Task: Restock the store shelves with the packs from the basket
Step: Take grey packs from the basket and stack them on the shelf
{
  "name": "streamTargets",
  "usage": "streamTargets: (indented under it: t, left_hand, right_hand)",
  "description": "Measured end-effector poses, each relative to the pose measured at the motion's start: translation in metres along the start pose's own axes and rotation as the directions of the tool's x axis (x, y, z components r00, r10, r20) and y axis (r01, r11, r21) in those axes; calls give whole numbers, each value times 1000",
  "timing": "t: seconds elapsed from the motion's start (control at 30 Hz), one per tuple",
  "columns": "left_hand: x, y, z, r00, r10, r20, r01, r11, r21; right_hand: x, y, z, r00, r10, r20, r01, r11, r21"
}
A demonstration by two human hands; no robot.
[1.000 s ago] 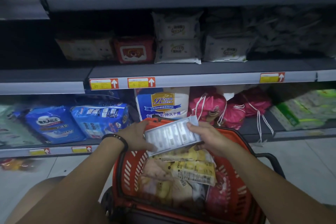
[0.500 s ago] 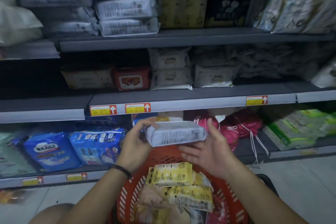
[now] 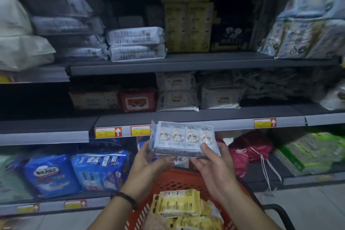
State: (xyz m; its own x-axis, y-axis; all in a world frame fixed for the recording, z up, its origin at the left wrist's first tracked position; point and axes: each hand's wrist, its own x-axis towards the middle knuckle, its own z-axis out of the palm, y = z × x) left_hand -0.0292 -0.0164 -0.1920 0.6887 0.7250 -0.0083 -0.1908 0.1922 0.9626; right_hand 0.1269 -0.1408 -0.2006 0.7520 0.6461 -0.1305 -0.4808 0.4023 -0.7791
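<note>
A pale blue multi-pack of tissues [image 3: 183, 137] with printed cartoon faces is held up in front of the middle shelf edge [image 3: 233, 120]. My left hand [image 3: 149, 162] grips its left end from below. My right hand [image 3: 212, 164] holds its right end, thumb on the front face. Below my hands stands the red basket [image 3: 179, 179], with yellow packs [image 3: 177, 202] lying on top inside it.
The middle shelf carries a red wipes pack [image 3: 138, 99] and white wipes packs [image 3: 176, 91]. White flat packs [image 3: 135, 44] are stacked on the upper shelf. Blue diaper bags [image 3: 100, 169] and pink drawstring bags [image 3: 250, 147] fill the bottom shelf.
Both hands lifted the tissue pack out of the basket, up to the middle shelf edge, and turned its printed front toward me. The view tilted upward.
</note>
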Motion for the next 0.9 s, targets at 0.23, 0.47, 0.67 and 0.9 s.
streamTargets:
  t: [0.23, 0.47, 0.67, 0.9]
  left_hand:
    - [-8, 27, 6, 967, 125, -222, -131, 991, -11]
    - [3, 112, -2, 887, 422, -188, -420, 906, 53]
    - [37, 219, -12, 739, 651, -174, -586, 748, 312]
    - [121, 300, -21, 610, 766, -204, -373, 504, 779]
  right_hand:
    - [-11, -11, 11, 955, -208, 209, 278, 874, -398]
    - [-14, -70, 91, 892, -408, 194, 452, 798, -399]
    - [11, -136, 200, 788, -549, 278, 615, 686, -388]
    - [83, -188, 304, 718, -600, 352, 654, 410, -636]
